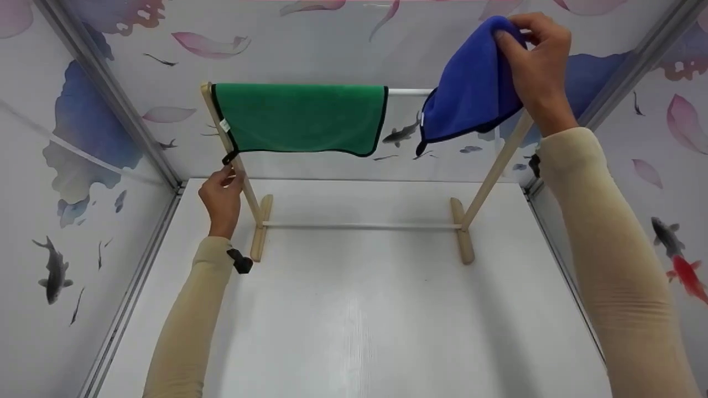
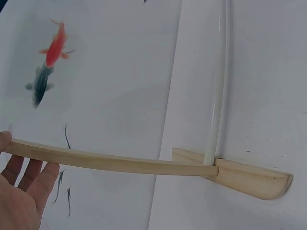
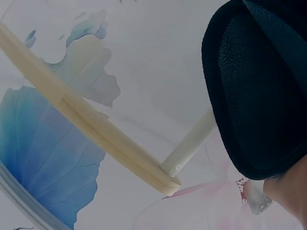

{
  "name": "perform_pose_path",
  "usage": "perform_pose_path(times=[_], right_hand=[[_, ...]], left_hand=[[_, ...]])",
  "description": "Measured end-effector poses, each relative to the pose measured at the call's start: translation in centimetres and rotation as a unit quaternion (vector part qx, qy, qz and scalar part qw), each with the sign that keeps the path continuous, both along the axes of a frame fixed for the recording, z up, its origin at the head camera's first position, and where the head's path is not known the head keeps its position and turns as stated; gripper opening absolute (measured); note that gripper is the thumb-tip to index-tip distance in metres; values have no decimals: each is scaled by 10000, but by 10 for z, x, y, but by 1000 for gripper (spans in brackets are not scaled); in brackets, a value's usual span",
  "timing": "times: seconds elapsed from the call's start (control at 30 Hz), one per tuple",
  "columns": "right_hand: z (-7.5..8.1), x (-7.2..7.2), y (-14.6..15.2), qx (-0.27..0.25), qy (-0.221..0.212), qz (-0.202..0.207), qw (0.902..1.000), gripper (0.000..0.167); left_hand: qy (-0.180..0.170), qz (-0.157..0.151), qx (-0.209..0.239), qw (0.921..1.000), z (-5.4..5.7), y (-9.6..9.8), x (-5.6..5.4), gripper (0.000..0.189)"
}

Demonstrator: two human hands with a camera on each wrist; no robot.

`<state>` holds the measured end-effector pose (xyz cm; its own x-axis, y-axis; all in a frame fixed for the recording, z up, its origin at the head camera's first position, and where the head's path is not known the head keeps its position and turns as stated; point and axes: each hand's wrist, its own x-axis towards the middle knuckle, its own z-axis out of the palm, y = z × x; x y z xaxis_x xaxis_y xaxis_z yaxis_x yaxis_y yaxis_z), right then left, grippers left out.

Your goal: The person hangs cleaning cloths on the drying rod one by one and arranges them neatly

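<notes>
My right hand pinches a blue cloth with black edging by its upper corner, near the right end of a drying rack's top rod. The cloth hangs down in a slanted fold; in the right wrist view it looks dark, beside the white rod. A green cloth, black-edged too, lies draped over the rod's left part. Just below its loop, my left hand holds the rack's left wooden post. The left wrist view has the thumb above this post and several fingers under it.
The rack stands on a white table on two wooden feet, the right foot among them. A lower white rod joins them. Printed panels with fish and petals enclose the back and sides, with metal frame strips at the corners.
</notes>
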<state>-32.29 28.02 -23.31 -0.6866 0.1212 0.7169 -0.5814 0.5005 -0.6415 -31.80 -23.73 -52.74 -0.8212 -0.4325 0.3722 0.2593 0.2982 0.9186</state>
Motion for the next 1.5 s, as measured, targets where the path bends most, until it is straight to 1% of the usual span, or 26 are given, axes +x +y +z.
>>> perform_pose_path(times=[0.07,0.27,0.37,0.43,0.5,0.57,0.63,0.73,0.83,0.9,0.97,1.1,1.17,1.27,1.37,1.5], right_hand=[[4,-2,0,-36,14,-5,10000,18],[16,-12,3,29,-31,-208,9998,21],[23,-14,4,-177,-187,-226,9994,28],[28,-15,4,-419,-147,-116,9989,35],[33,-16,4,-657,-9,39,9978,41],[36,-18,4,-756,216,177,9967,43],[36,-19,5,-754,271,246,9965,44],[30,-20,7,-561,63,21,9984,40],[21,-20,10,-169,-64,-310,9994,29],[16,-20,11,22,-50,-436,9990,24],[13,-19,11,142,19,-466,9988,21],[8,-16,9,241,6,-450,9987,21],[3,-20,11,330,-47,-464,9984,21],[-8,-31,19,480,-173,-487,9975,22],[-20,-40,28,661,-172,-462,9966,23],[-31,-44,35,778,-214,-410,9959,24]], left_hand=[[75,16,-28,10000,-1,1,-1,33],[38,17,-103,9999,-1,5,-1,35],[6,-35,-149,9999,-1,7,-2,35],[14,-61,-160,9999,-1,8,-3,34],[30,-65,-171,9998,-1,8,-4,33],[56,-63,-152,9998,-1,8,-5,32],[64,-36,-153,9999,-1,7,-6,32],[61,-36,-151,9999,-1,6,-6,31],[28,-69,-162,9998,-1,6,-5,32],[-4,-62,-158,9999,-1,6,-5,33],[-47,-38,-157,9999,-1,6,-4,33],[-88,25,-173,9998,0,5,-3,35],[-68,29,-188,9998,0,5,-3,35],[-51,65,-205,9998,1,4,-2,36],[-94,116,-188,9997,1,4,0,37],[-182,177,-253,9994,2,6,4,36]])
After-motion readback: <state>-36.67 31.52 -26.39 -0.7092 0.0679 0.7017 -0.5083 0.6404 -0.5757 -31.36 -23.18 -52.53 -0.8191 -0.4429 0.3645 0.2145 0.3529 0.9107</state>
